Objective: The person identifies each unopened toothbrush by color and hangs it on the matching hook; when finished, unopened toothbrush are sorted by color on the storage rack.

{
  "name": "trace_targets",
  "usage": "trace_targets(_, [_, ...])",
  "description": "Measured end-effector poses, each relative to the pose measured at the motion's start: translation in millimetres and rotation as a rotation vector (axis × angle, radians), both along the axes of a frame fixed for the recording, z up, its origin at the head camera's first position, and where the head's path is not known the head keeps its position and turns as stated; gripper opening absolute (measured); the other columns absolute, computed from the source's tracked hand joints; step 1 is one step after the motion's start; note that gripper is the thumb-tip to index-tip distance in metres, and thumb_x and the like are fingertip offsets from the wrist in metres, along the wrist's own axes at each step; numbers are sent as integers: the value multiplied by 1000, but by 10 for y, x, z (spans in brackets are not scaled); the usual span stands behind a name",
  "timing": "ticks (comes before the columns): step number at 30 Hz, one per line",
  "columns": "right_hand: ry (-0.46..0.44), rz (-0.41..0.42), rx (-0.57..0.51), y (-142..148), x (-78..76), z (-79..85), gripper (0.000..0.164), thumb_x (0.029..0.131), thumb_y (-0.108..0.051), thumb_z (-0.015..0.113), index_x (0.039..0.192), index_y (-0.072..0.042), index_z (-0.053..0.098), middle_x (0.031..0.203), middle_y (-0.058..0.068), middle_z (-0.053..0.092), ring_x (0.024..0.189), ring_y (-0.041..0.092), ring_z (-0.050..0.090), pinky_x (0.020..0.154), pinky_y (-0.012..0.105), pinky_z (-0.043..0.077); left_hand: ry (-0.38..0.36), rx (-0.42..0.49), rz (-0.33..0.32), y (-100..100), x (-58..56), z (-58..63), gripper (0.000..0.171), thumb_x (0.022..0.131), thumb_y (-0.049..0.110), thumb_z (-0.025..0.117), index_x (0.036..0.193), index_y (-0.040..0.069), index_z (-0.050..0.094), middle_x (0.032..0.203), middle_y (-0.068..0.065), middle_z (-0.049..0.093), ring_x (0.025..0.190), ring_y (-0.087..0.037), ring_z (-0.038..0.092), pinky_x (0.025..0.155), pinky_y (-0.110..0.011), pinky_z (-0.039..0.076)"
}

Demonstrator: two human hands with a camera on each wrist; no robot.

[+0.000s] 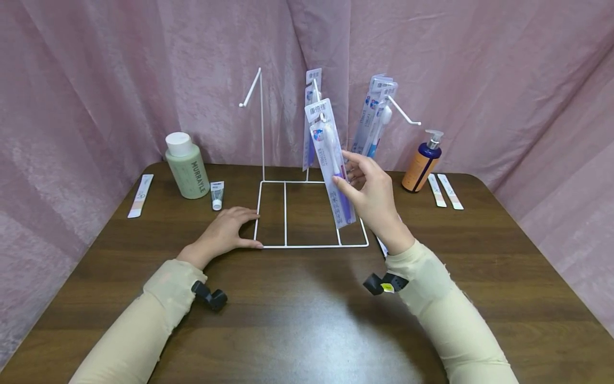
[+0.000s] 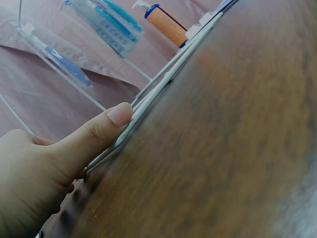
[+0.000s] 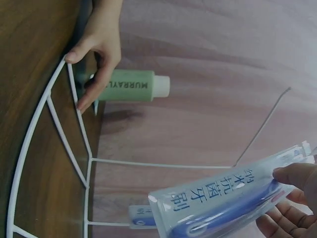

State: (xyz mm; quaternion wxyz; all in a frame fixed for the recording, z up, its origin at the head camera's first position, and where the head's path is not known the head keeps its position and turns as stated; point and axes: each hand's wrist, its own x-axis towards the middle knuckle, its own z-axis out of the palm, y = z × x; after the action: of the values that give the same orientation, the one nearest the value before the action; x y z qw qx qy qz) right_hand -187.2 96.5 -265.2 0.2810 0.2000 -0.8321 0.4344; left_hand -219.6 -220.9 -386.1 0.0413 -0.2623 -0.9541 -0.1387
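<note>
My right hand (image 1: 376,200) pinches a packaged toothbrush (image 1: 331,165) with a purple handle, thumb in front and fingers behind. The pack is tilted, its top overlapping the tip of the middle hook (image 1: 316,90) of a white wire rack (image 1: 285,213) in the head view. Behind it, another toothbrush pack (image 1: 309,133) hangs on that hook. With thumb and fingers spread, my left hand (image 1: 225,232) touches the rack's front left corner. In the left wrist view the thumb (image 2: 120,114) rests along the wire.
Several toothbrush packs (image 1: 371,117) hang on the right hook; the left hook (image 1: 250,88) is bare. A green bottle (image 1: 189,170) and small tube (image 1: 217,195) stand left, an orange pump bottle (image 1: 421,165) right. Slim white sachets (image 1: 140,196) lie at both sides. My right forearm partly hides a flat item (image 1: 382,248).
</note>
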Motion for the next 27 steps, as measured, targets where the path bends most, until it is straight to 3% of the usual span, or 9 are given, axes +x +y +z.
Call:
trace_targets(10, [31,-18,-57,-125,-271,-82,44,84,-9,73,124,1,60,94,20,66,78,26,65,71,33,56,18,-1,-12,-7,-9,-9,82,69,56,77,130,4,59,136,-16,58,131,-35,46,110,-54,33])
trace_targets(19, [-27,-50,-121,-242,-536,-100,44,84,-8,73,125,0,60,98,19,66,83,26,64,71,22,53,19,-3,-10,-8,-13,-4,83,69,57,77,131,4,59,136,-16,57,131,-35,46,110,-54,33])
trace_targets(27, [-73,-77,-124,-305,-735,-95,45,86,-11,72,128,-3,58,99,18,65,85,25,63,76,31,56,23,6,-8,-5,-13,-19,83,68,57,78,130,5,60,136,-15,57,131,-35,47,109,-54,34])
